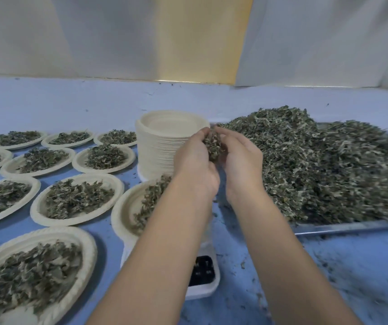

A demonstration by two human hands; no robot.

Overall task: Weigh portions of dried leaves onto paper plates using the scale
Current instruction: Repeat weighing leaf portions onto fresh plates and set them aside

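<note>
Dried leaves [213, 146]: a clump cupped between both hands, above the plate on the scale [202, 275].

Likely light, brittle and crumbly, shedding flakes; best scooped loosely from below, not squeezed. Left hand [194, 165] and right hand [242, 160] curl half-closed around the clump, fingertips meeting on top. Bulk pile [317, 165] fills the tray [352, 227] at the table's right edge; plate stack [162, 146] behind.

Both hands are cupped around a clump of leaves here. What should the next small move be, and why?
Probably lower the clump of leaves, held between the left hand and right hand, onto the plate below the left forearm. That plate appears to sit on the scale and already holds some leaves, so it likely still needs topping up; the display is unreadable.
</note>
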